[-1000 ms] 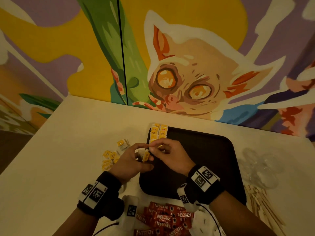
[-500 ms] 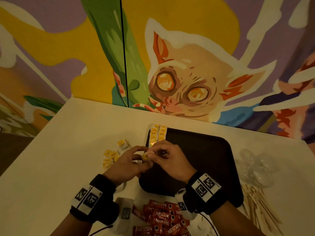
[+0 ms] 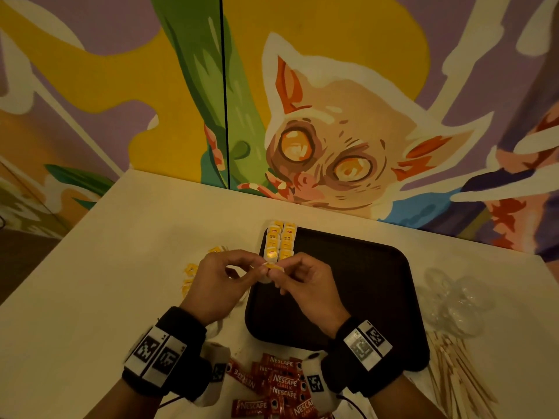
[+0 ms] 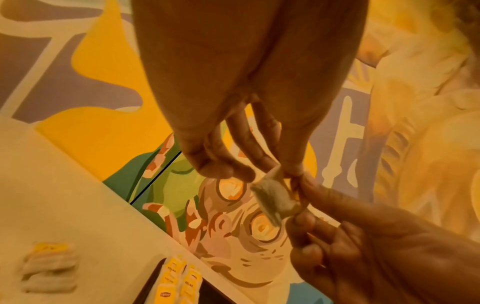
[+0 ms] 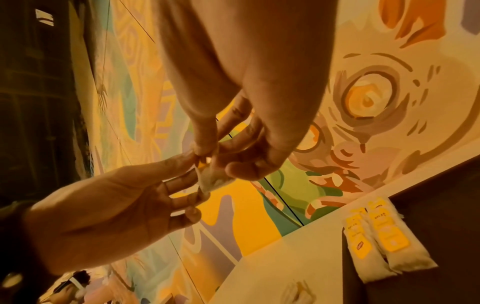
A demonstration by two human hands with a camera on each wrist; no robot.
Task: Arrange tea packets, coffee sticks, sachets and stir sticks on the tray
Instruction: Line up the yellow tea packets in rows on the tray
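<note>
From the head camera, the left hand (image 3: 216, 285) and right hand (image 3: 305, 285) pinch one tea bag (image 3: 273, 269) above the tray's (image 3: 363, 285) left edge, near two rows of tea packets (image 3: 280, 241). Both wrist views show each grip closed on the tea bag (image 4: 272, 197).

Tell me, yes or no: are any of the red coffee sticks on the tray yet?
No. In the head view the red coffee sticks all lie on the table, near the tray.
</note>
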